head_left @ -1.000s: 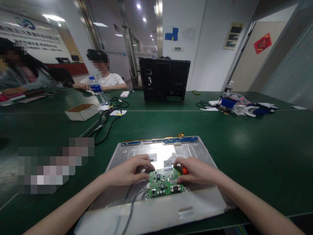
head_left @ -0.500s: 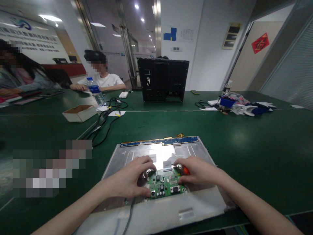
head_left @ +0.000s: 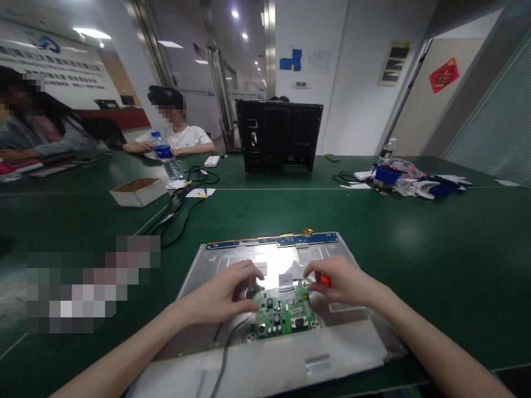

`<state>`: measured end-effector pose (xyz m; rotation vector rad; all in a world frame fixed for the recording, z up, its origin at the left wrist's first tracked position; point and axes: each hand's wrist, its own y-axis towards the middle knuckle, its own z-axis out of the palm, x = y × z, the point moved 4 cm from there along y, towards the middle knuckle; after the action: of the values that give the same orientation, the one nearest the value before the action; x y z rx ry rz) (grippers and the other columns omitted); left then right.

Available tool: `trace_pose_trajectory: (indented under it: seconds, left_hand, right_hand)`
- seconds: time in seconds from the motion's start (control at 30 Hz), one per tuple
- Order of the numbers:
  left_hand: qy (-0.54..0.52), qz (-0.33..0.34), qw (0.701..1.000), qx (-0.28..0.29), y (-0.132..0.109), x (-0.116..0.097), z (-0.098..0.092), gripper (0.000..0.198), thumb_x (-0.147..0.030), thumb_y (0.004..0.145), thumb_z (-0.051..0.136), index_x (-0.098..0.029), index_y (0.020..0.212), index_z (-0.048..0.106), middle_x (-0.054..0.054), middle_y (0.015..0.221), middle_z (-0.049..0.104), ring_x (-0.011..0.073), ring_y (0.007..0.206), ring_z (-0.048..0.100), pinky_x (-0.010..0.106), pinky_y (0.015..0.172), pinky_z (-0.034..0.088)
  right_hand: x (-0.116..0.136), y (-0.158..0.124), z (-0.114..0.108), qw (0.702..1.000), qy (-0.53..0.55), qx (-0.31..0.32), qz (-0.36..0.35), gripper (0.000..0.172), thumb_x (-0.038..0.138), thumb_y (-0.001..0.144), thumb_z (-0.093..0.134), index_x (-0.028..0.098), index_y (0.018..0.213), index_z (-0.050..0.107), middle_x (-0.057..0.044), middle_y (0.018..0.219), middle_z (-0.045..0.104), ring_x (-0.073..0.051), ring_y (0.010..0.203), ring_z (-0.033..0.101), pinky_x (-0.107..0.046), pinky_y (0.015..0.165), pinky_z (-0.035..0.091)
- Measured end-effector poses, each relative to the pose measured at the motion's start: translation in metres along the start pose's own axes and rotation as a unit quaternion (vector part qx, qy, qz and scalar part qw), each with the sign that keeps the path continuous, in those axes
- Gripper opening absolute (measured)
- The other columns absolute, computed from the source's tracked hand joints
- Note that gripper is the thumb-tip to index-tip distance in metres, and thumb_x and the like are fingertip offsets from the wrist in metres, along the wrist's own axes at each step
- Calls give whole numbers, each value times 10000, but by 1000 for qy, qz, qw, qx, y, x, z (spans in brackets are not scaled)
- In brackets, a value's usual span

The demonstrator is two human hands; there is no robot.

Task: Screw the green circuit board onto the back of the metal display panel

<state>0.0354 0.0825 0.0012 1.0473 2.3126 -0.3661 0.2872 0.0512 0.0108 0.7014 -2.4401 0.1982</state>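
A green circuit board point(head_left: 284, 309) lies on the back of a silver display panel point(head_left: 193, 284) on the table in front of me. My left hand point(head_left: 234, 290) is at the board's left edge, fingers curved and thumb apart, with nothing visible between them. At the board's upper right corner, my right hand point(head_left: 338, 282) is closed around an orange-handled tool point(head_left: 326, 280); its shaft and tip are hidden. A grey flat connector point(head_left: 286, 282) is at the board's top edge. One dark cable point(head_left: 224, 359) runs from under my left hand across the pale lower strip.
Behind the panel stands a black monitor housing point(head_left: 280, 138). To the left are an open box point(head_left: 139, 193), a water bottle point(head_left: 166, 157) and tangled black cables point(head_left: 176, 207). Gloves point(head_left: 423, 188) and a blue box point(head_left: 386, 175) lie far right. Two people sit across the table.
My right hand has lifted slightly and moved right with the orange-handled tool, away from the board's corner. My left thumb has moved up along the board's left edge.
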Motion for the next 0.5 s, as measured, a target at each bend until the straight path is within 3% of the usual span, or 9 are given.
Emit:
trace_pose_trajectory:
  seconds: [0.1, 0.17, 0.23, 0.33, 0.5]
  left_hand:
    - [18, -14, 997, -78, 2, 13, -8, 245, -401, 920, 543, -189, 1023, 611, 45, 929, 626, 210, 804, 580, 315, 716, 434]
    - [41, -20, 993, -107, 3, 21, -10, 214, -369, 926, 518, -190, 994, 613, 42, 879, 641, 208, 781, 584, 311, 705, 433]
    - [58, -16, 992, -113, 4, 26, -10, 182, -334, 919, 515, -193, 974, 617, 38, 852, 646, 207, 779, 586, 311, 713, 437]
    - [63, -9, 991, -115, 6, 28, -7, 151, -310, 903, 547, -198, 972, 620, 36, 856, 644, 209, 790, 587, 318, 727, 445]
    - [58, -11, 992, -107, 9, 27, -5, 102, -270, 877, 593, -195, 931, 637, 48, 909, 644, 217, 842, 587, 327, 746, 455]
  right_hand:
    - [7, -13, -24, 970, 64, -220, -79, 116, 253, 868, 562, 214, 898, 667, -14, 725, 666, -152, 615, 599, -298, 620, 471]
    - [7, -25, -38, 916, 157, -358, -94, 98, 239, 846, 536, 224, 791, 616, 6, 635, 616, -137, 500, 549, -274, 510, 432]
    - [3, -31, -44, 859, 284, -416, -88, 79, 261, 811, 527, 225, 768, 582, 0, 637, 612, -148, 488, 559, -278, 480, 436]
    - [-3, -23, -40, 822, 421, -379, -63, 182, 367, 765, 519, 208, 802, 600, -37, 689, 646, -190, 557, 613, -315, 517, 487]
    - [-17, 3, -16, 830, 496, -254, 34, 309, 476, 774, 490, 193, 699, 590, -24, 528, 588, -156, 418, 518, -273, 422, 392]
